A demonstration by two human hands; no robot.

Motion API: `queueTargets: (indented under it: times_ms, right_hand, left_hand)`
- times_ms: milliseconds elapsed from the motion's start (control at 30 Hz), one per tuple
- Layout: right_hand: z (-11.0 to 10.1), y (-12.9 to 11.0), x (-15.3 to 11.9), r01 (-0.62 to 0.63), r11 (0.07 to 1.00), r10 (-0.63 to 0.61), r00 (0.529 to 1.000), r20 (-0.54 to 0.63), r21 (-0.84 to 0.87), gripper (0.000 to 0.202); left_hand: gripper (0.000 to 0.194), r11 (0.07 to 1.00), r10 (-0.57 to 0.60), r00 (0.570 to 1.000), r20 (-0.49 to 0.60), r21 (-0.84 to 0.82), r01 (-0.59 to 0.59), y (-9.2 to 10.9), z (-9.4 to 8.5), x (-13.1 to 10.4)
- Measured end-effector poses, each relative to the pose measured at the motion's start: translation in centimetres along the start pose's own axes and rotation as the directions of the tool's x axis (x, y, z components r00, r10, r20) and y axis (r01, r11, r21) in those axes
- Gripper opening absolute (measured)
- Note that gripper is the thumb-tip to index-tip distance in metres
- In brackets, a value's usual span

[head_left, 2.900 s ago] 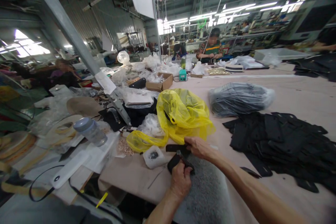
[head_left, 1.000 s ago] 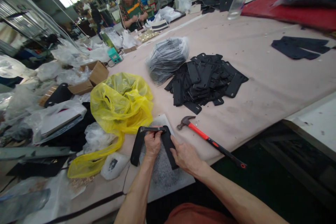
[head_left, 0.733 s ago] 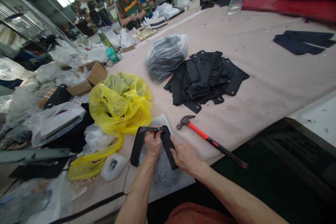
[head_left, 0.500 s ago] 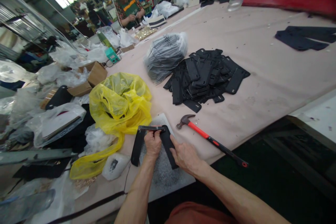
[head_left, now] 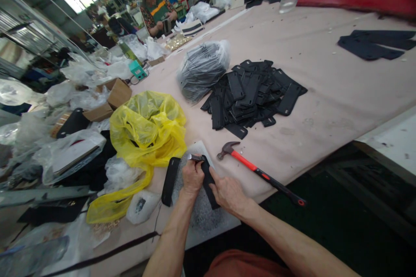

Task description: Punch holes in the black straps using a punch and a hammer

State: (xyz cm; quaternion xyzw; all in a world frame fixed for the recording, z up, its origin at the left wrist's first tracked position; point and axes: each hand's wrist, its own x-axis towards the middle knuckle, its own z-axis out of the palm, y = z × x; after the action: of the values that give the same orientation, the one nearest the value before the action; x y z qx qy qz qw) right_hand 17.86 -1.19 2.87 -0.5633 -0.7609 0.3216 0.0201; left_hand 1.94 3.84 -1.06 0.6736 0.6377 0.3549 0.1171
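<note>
A short metal rod-like tool with a bright silver end is gripped in my left hand, closed around it. The tool lies tilted over the top end of a flat black strip. My right hand has its thumb and forefinger stretched out and apart, their tips touching the strip's right edge. Another black strip lies left of my left hand. Under them is a pale, worn board. To the right rests a claw hammer with a red and black handle, touched by neither hand.
Beyond the hammer is a heap of black strips, beside a plastic-wrapped bundle. A crumpled yellow bag lies left of the board. Clear bags and an open cardboard box crowd the left. A person sits at the far end.
My left hand has turned the metal tool, so its silver end now shows and it no longer reaches across to the left strip. My right hand stays on the right strip.
</note>
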Motion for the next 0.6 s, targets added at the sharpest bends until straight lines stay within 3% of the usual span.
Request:
queueTargets:
  times_ms: [467,533,600]
  right_hand:
    - [-0.2,-0.2,-0.3,0.014,1.000,-0.014,1.000,0.022,-0.011,0.060]
    - [-1.0,0.2,-0.6,0.043,0.999,-0.042,0.999,-0.012,0.011,0.055]
    - [-2.1,1.5,-0.8,0.049,0.999,-0.048,0.990,-0.134,0.004,0.045]
  left_hand:
    - [0.022,0.998,0.063,0.998,-0.021,0.025,-0.062,0.2,0.2,0.1]
    - [0.022,0.997,0.076,0.997,-0.019,0.028,-0.075,0.1,0.3,0.1]
    - [0.021,0.997,0.069,0.997,-0.018,0.035,-0.068,-0.1,0.4,0.0]
